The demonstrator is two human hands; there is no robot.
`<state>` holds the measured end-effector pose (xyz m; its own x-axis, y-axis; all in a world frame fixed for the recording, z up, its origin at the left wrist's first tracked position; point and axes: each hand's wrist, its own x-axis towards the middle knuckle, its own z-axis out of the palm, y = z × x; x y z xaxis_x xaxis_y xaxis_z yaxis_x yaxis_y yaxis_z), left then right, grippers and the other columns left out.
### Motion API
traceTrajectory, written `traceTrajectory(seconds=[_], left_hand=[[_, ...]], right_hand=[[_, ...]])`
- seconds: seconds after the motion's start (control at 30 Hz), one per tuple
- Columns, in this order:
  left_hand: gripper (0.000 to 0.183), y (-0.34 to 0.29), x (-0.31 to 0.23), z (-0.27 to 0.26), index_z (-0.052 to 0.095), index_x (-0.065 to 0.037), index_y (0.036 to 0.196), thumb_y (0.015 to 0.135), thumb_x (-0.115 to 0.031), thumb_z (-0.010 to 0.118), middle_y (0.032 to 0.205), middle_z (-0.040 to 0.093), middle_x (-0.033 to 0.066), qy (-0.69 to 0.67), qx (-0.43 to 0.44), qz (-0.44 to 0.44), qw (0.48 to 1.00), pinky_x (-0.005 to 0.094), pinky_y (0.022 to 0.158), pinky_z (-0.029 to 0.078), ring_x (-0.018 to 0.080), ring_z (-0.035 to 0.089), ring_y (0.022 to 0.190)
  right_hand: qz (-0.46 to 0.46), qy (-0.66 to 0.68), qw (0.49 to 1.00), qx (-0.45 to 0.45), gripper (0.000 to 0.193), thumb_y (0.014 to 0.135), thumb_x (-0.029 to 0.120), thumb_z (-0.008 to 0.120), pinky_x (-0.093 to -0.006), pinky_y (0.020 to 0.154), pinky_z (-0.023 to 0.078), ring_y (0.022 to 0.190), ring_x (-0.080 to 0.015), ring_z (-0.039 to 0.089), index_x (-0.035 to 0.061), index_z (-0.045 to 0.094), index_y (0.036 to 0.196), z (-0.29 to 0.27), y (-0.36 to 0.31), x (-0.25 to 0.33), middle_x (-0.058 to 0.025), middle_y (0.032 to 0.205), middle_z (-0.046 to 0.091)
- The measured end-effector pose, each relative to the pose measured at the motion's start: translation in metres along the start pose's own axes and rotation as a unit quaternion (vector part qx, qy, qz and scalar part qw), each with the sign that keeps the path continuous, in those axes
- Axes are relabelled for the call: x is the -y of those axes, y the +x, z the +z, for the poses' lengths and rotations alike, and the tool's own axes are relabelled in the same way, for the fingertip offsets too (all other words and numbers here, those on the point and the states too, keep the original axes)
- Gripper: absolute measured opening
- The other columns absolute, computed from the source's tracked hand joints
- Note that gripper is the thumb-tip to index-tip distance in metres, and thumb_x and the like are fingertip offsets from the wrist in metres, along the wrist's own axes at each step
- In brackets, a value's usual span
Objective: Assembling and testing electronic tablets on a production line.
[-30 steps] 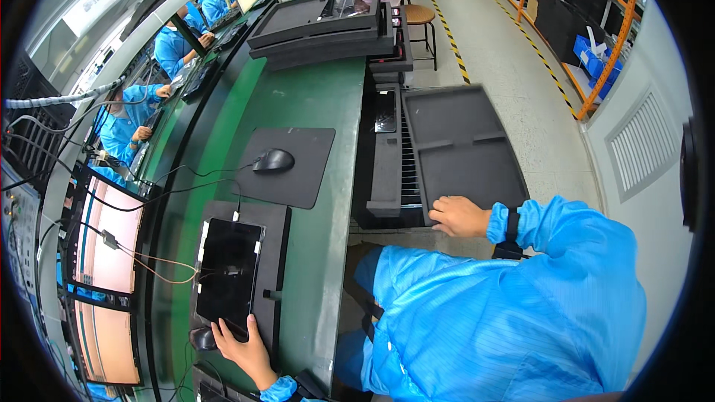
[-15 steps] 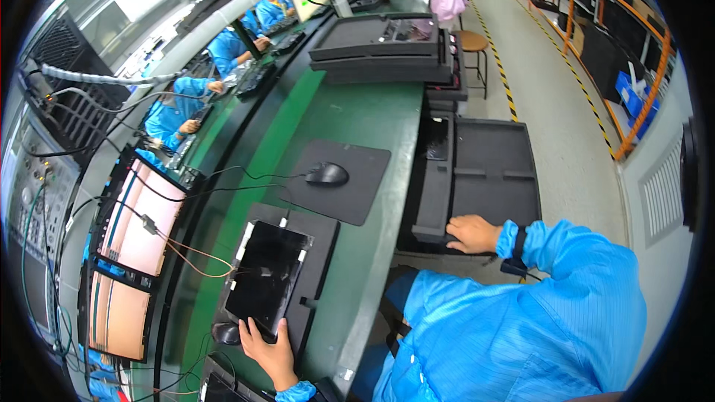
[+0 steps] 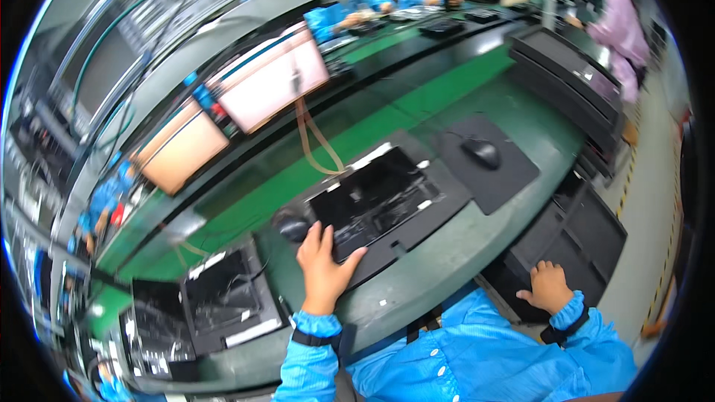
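1. Here, a black tray [image 3: 439,205] sits on the green bench [image 3: 477,89] and holds a dark glossy panel [image 3: 372,197], which lies flat inside it and fills most of its middle.
2. A second black tray [image 3: 223,327] stands further left on the bench, well apart from the first, with another dark panel [image 3: 220,294] lying in it.
3. The panel in the first tray looks black and shiny, with pale strips along its upper and right edges and reflections across its face.
4. The left hand [image 3: 324,264] rests on the near left corner of that panel, fingers spread and laid flat, thumb out to the right; it grips nothing.
5. A round black knob [image 3: 292,227] sits just beside the left hand's fingertips.
6. The right hand [image 3: 550,286] lies with loosely spread fingers on a stack of black trays [image 3: 588,231] below the bench edge, palm down, not closed around anything.
7. A black mouse [image 3: 482,152] sits on a dark mat [image 3: 506,179] just right of the first tray.
8. Two pale screens [image 3: 272,78] stand tilted behind the bench.
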<state>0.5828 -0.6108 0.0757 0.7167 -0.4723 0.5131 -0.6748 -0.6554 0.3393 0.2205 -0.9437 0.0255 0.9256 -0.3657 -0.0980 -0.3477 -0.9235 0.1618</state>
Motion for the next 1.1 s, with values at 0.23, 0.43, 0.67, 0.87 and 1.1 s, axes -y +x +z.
traceTrajectory(seconds=[0.23, 0.43, 0.67, 0.87, 1.1], left_hand=[[0.078, -0.009, -0.004, -0.008, 0.063, 0.003, 0.131, 0.074, -0.044, 0.088, 0.147, 0.05, 0.0269, -0.004, 0.008, -0.02, 1.0, 0.0504, 0.114, 0.033, 0.0423, 0.046, 0.136], [0.079, -0.012, -0.006, -0.011, 0.062, 0.002, 0.132, 0.074, -0.045, 0.088, 0.148, 0.049, 0.0255, -0.002, 0.014, -0.026, 1.0, 0.0505, 0.114, 0.033, 0.0424, 0.045, 0.135], [0.079, -0.001, -0.008, -0.013, 0.06, 0.003, 0.133, 0.075, -0.042, 0.087, 0.146, 0.047, 0.0277, -0.038, -0.002, -0.013, 0.999, 0.053, 0.11, 0.035, 0.0446, 0.044, 0.135], [0.08, -0.002, -0.007, -0.011, 0.058, 0.005, 0.135, 0.078, -0.044, 0.084, 0.147, 0.047, 0.0272, -0.033, -0.001, -0.009, 0.999, 0.0532, 0.11, 0.034, 0.0442, 0.043, 0.136], [0.084, -0.008, -0.005, -0.014, 0.059, 0.001, 0.136, 0.07, -0.041, 0.091, 0.149, 0.047, 0.0258, 0.005, 0.023, -0.024, 0.999, 0.0512, 0.112, 0.034, 0.0432, 0.045, 0.136]], right_hand=[[-0.355, 0.247, 0.892, -0.129, 0.045, 0.086, 0.042, 0.076, -0.0442, 0.082, 0.052, 0.099, -0.0336, 0.064, 0.0068, 0.068, 0.112, -0.147, 0.135, 0.076, -0.0123, 0.098, 0.065], [-0.42, 0.198, 0.858, -0.221, 0.062, 0.086, 0.044, 0.076, -0.0586, 0.117, 0.031, 0.139, -0.0367, 0.047, 0.0093, 0.062, 0.135, -0.136, 0.236, 0.12, -0.0189, 0.144, 0.055], [-0.367, 0.232, 0.87, -0.236, 0.055, 0.083, 0.027, 0.077, -0.0594, 0.12, 0.026, 0.14, -0.0362, 0.046, 0.0061, 0.064, 0.132, -0.128, 0.249, 0.122, -0.0156, 0.143, 0.057], [-0.36, 0.26, 0.872, -0.207, 0.056, 0.081, 0.023, 0.079, -0.0582, 0.121, 0.025, 0.142, -0.0378, 0.045, 0.0051, 0.063, 0.132, -0.127, 0.25, 0.119, -0.0157, 0.144, 0.055], [-0.316, 0.393, 0.843, -0.189, 0.047, 0.089, 0.025, 0.076, -0.049, 0.116, 0.037, 0.137, -0.0375, 0.048, 0.0028, 0.064, 0.129, -0.116, 0.256, 0.116, -0.0183, 0.143, 0.054]])
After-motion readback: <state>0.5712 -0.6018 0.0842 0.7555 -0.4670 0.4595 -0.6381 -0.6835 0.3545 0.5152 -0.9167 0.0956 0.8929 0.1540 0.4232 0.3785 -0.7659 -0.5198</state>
